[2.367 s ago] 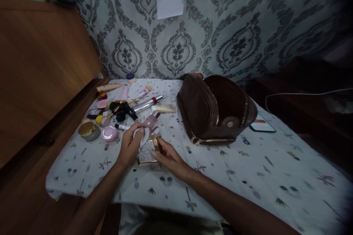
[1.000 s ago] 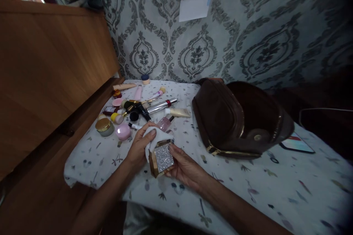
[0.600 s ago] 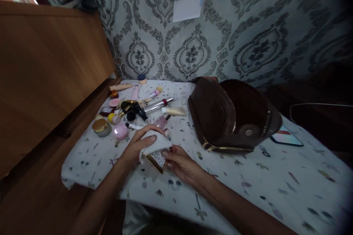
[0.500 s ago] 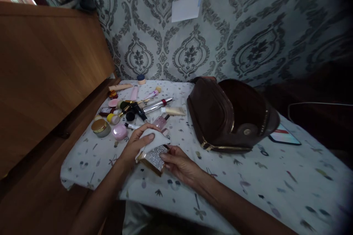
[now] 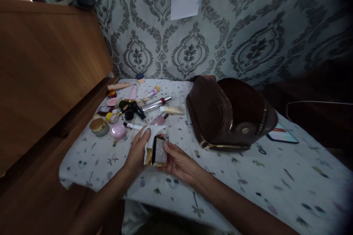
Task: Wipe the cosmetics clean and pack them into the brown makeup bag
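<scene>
My left hand (image 5: 139, 148) is closed on a white cloth (image 5: 151, 132), which it presses against the side of a glittery silver box with gold edges (image 5: 160, 151). My right hand (image 5: 179, 161) grips that box from the right, thumb on its sparkling face. Both hands are just above the front of the table. Whether the box is a compact or a palette I cannot tell. Beyond the hands lie a pink bottle (image 5: 159, 119), a cream tube (image 5: 172, 110) and a white tube with a black cap (image 5: 132, 126).
A brown leather bag (image 5: 209, 114) stands unzipped at centre right, a phone (image 5: 284, 135) partly behind it. Several cosmetics are spread at the left, among them a gold-lidded jar (image 5: 99, 127) and a pink round jar (image 5: 118, 131). A wooden cabinet (image 5: 55, 62) borders the left.
The glittery box has been turned more upright between my hands. The cloth has shifted from over its top to its left side.
</scene>
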Demonstrator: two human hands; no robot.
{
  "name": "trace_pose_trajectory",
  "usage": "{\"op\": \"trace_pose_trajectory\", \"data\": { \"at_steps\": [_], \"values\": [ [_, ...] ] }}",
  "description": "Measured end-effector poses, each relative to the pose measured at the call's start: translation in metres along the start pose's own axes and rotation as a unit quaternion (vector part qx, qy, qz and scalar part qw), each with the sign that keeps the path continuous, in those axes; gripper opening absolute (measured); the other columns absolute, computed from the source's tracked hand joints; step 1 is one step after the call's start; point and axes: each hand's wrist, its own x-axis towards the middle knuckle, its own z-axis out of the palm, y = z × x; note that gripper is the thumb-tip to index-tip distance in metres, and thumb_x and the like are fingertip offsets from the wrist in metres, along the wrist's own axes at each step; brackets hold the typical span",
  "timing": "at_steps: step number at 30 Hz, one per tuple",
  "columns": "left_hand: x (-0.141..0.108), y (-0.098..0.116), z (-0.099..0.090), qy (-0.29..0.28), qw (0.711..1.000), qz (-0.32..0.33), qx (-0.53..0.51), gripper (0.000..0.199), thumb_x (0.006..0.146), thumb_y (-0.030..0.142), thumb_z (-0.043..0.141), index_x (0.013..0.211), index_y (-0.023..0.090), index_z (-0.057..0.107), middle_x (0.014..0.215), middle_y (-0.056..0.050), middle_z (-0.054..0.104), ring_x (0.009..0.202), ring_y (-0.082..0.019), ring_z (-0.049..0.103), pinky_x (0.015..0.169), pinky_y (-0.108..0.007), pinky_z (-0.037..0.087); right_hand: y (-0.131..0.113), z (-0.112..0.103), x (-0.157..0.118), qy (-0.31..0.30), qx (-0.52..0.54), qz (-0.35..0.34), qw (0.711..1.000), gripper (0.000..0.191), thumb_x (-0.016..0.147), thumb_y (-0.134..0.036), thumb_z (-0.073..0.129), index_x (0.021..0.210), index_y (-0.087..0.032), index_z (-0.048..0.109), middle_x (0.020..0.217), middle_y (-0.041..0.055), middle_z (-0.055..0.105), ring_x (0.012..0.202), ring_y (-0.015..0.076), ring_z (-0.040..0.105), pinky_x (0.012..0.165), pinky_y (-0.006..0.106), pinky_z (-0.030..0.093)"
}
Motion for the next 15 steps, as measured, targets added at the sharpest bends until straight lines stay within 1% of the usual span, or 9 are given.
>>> {"op": "trace_pose_trajectory", "data": {
  "at_steps": [2,4,6,7,9,11,13,15],
  "values": [
    [-0.007,-0.006,-0.001,0.014,1.000,-0.002,-0.003,0.065,0.061,0.061,0.084,0.109,0.022,0.065,0.086,0.000,0.074,0.080,-0.020,0.070,0.069,-0.028,0.054,0.002,0.002,0.000,0.007,-0.018,-0.008,1.000,0.049,0.072,-0.044,0.086,0.107,-0.018,0.062,0.088,0.0040,0.074,0.071,0.0165,0.070,0.061,0.029,0.058],
    [-0.014,-0.010,-0.004,0.025,1.000,0.007,-0.002,0.065,0.066,0.061,0.082,0.116,0.023,0.063,0.091,-0.001,0.074,0.086,-0.021,0.070,0.074,-0.030,0.055,0.005,0.006,-0.002,0.019,-0.033,-0.033,0.999,0.051,0.070,-0.046,0.087,0.106,-0.019,0.063,0.091,0.0042,0.073,0.075,0.0163,0.070,0.061,0.027,0.057],
    [-0.022,-0.012,-0.009,0.018,0.999,0.039,0.025,0.053,0.076,0.059,0.075,0.114,0.024,0.064,0.095,-0.001,0.074,0.089,-0.021,0.069,0.079,-0.031,0.053,0.005,0.011,-0.006,0.019,-0.060,-0.055,0.997,0.051,0.070,-0.051,0.085,0.106,-0.021,0.065,0.093,0.0031,0.073,0.078,0.0154,0.069,0.063,0.026,0.056],
    [-0.026,-0.013,-0.011,0.003,0.997,0.059,0.054,0.046,0.081,0.057,0.071,0.111,0.023,0.065,0.098,-0.002,0.073,0.091,-0.021,0.068,0.081,-0.030,0.052,0.005,0.012,-0.008,0.007,-0.083,-0.066,0.994,0.052,0.071,-0.053,0.084,0.107,-0.021,0.065,0.095,0.0030,0.072,0.080,0.0152,0.068,0.065,0.025,0.055],
    [-0.035,-0.011,-0.015,-0.031,0.985,0.109,0.128,0.036,0.088,0.053,0.064,0.108,0.023,0.067,0.103,-0.003,0.072,0.095,-0.022,0.065,0.085,-0.030,0.050,0.001,0.014,-0.013,-0.037,-0.142,-0.091,0.985,0.056,0.070,-0.055,0.084,0.110,-0.020,0.066,0.099,0.0037,0.071,0.087,0.0163,0.067,0.072,0.026,0.053],
    [-0.044,-0.008,-0.016,-0.050,0.968,0.166,0.183,0.032,0.093,0.049,0.059,0.110,0.023,0.067,0.111,-0.004,0.069,0.104,-0.024,0.062,0.091,-0.031,0.048,-0.002,0.014,-0.017,-0.080,-0.193,-0.105,0.972,0.063,0.064,-0.050,0.089,0.113,-0.018,0.066,0.099,0.0032,0.070,0.093,0.0173,0.064,0.077,0.026,0.051],
    [-0.053,-0.006,-0.015,-0.057,0.954,0.211,0.205,0.028,0.096,0.046,0.055,0.109,0.024,0.067,0.117,-0.005,0.066,0.113,-0.025,0.058,0.098,-0.032,0.044,-0.005,0.013,-0.020,-0.108,-0.220,-0.100,0.964,0.074,0.056,-0.041,0.094,0.119,-0.018,0.062,0.092,-0.0003,0.068,0.086,0.0150,0.062,0.072,0.024,0.049],
    [-0.060,-0.004,-0.013,-0.057,0.950,0.224,0.210,0.025,0.097,0.043,0.053,0.108,0.026,0.067,0.121,-0.004,0.065,0.119,-0.026,0.056,0.102,-0.033,0.042,-0.006,0.012,-0.022,-0.130,-0.242,-0.067,0.959,0.085,0.053,-0.033,0.095,0.126,-0.020,0.054,0.084,-0.0043,0.065,0.072,0.0118,0.059,0.063,0.022,0.047]
  ]
}}
